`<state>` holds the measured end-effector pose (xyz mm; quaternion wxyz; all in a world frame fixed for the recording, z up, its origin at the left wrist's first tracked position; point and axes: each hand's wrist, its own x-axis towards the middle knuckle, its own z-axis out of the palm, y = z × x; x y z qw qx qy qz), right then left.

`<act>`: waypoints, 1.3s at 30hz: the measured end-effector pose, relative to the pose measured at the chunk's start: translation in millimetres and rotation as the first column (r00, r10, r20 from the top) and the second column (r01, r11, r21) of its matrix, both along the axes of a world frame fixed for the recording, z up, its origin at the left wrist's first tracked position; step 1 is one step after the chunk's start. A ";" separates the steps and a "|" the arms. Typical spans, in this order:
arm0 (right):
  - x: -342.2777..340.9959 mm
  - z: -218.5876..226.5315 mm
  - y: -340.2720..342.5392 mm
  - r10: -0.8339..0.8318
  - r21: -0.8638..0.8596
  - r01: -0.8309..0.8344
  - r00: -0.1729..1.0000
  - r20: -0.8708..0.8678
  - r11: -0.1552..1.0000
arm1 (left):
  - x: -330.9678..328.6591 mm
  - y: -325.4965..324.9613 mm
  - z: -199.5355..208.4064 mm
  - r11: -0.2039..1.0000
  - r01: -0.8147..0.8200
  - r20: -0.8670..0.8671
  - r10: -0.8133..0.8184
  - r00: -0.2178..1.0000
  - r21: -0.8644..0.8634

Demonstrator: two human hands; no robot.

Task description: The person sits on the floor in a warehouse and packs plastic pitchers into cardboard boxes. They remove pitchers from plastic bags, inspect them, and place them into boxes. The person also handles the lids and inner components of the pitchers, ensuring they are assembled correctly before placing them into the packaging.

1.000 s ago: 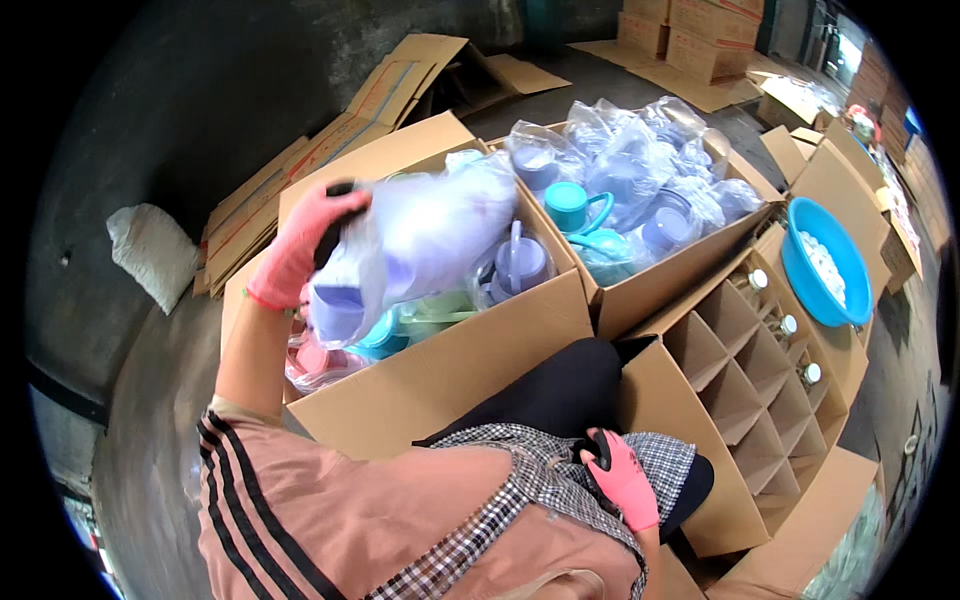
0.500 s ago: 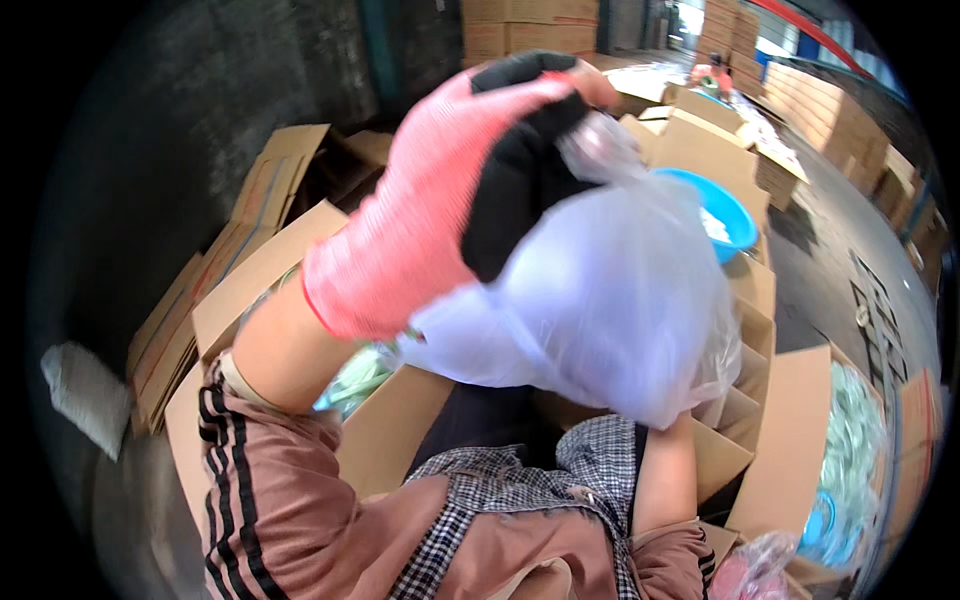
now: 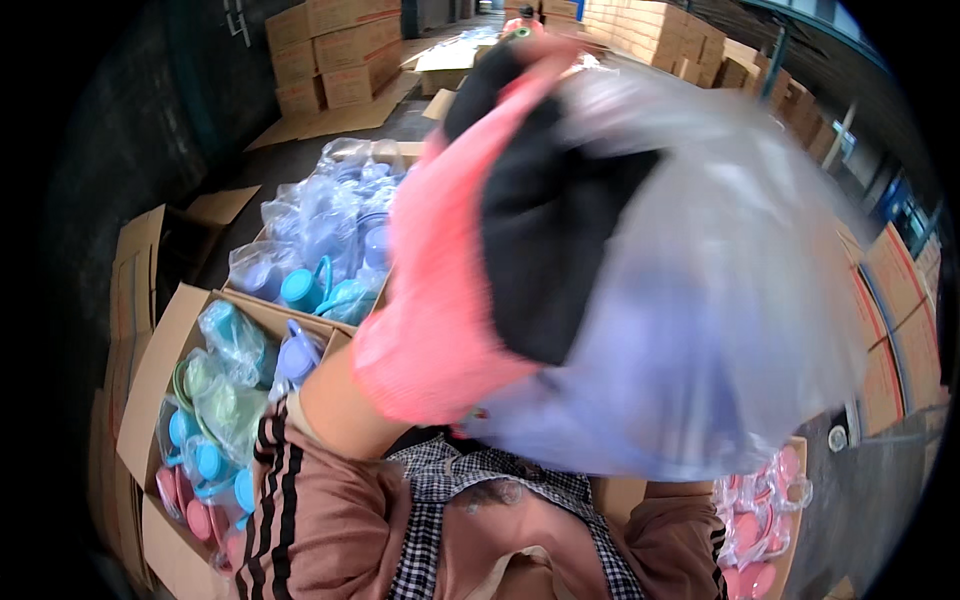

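Observation:
My left hand (image 3: 455,270), in a pink knit glove with a black coated palm, is raised close in front of me. Its fingers close on the gathered top of a clear plastic bag (image 3: 720,300), smeared by motion. Inside the bag a purple thing (image 3: 630,390) shows through; its kind cannot be made out. My right forearm (image 3: 680,489) shows only as a strip below the bag, which hides the right hand.
On the left, a carton (image 3: 150,400) holds bagged blue, green and pink plastic wares; beyond it stands another carton with bagged purple and blue ones (image 3: 320,215). Pink wares (image 3: 755,510) fill a carton at lower right. Stacked boxes (image 3: 345,50) and a person (image 3: 525,25) are farther off.
The view has turned, bringing the filled cartons on the left into sight. My left hand still grips the bag, which now looks larger and farther right. The blue basin has left the view.

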<state>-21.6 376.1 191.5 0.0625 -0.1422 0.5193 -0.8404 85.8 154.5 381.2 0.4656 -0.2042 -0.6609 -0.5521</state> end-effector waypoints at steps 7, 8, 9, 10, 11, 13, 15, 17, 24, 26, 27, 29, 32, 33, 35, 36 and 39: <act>46.7 -44.5 -61.7 0.200 0.132 -0.204 0.979 0.044 0.970 | 28.8 -75.0 -103.2 0.296 0.518 -0.222 -0.657 0.720 0.802; 45.6 -46.9 -73.5 0.216 0.138 -0.221 0.975 0.051 0.966 | 37.1 -83.6 -110.3 0.349 0.407 -0.144 -0.583 0.799 0.844; 37.7 -46.2 -89.1 0.224 0.149 -0.228 0.974 0.043 0.962 | 42.3 -94.6 -117.5 0.420 0.373 -0.109 -0.532 0.840 0.827; 30.5 -46.7 -104.7 0.237 0.161 -0.240 0.971 0.038 0.957 | 50.4 -103.7 -124.5 0.490 0.324 -0.069 -0.469 0.880 0.809; 22.2 -52.6 -120.2 0.250 0.163 -0.253 0.967 0.041 0.954 | 60.1 -107.0 -130.0 0.605 0.190 0.048 -0.354 0.934 0.774; 15.5 -59.8 -141.8 0.274 0.164 -0.281 0.960 0.065 0.946 | 73.8 -128.5 -168.6 0.830 0.073 0.153 -0.187 0.970 0.552; 22.0 -64.5 -142.7 0.272 0.190 -0.285 0.958 0.094 0.939 | 83.9 -125.7 -191.9 0.917 0.110 0.244 -0.215 0.946 0.383; 41.1 -63.3 -133.5 0.284 0.206 -0.306 0.950 0.130 0.929 | 98.5 -125.2 -233.6 0.992 0.123 0.379 -0.124 0.917 0.027; 27.4 -45.3 -97.3 0.211 0.117 -0.229 0.966 0.147 0.966 | 104.1 -123.7 -285.1 0.926 0.260 0.669 -0.010 0.743 -0.275; 19.0 -37.4 -88.8 0.227 0.140 -0.229 0.973 0.025 0.963 | 96.0 -127.9 -284.1 0.917 0.303 0.661 -0.061 0.748 -0.258; 22.3 -33.6 -85.8 0.293 0.049 -0.291 0.956 -0.023 0.955 | 93.3 -127.8 -280.1 0.919 0.335 0.653 -0.123 0.747 -0.209; 15.4 -5.5 -108.2 0.607 -0.404 -0.618 0.775 -0.174 0.674 | 86.7 -123.2 -277.9 0.922 0.376 0.624 -0.241 0.743 -0.091; 23.6 6.5 -119.7 0.517 0.022 -0.525 0.830 -0.208 0.851 | 83.0 -111.9 -284.4 0.933 0.348 0.584 -0.230 0.779 -0.096; 27.5 7.7 -124.8 0.551 0.109 -0.542 0.831 -0.083 0.834 | 73.9 -113.1 -283.6 0.915 0.317 0.566 -0.127 0.815 -0.251; 38.4 8.1 -137.3 0.486 0.267 -0.473 0.874 0.017 0.840 | 63.9 -110.8 -292.2 0.904 0.329 0.607 -0.102 0.788 -0.274; 42.2 4.2 -141.1 0.398 0.340 -0.370 0.917 -0.016 0.865 | 56.6 -110.9 -302.1 0.880 0.332 0.613 -0.061 0.788 -0.340; 24.2 -23.1 -122.1 0.170 0.070 -0.168 0.985 -0.026 0.983 | 52.2 -126.3 -354.6 0.758 0.392 0.688 0.101 0.719 -0.521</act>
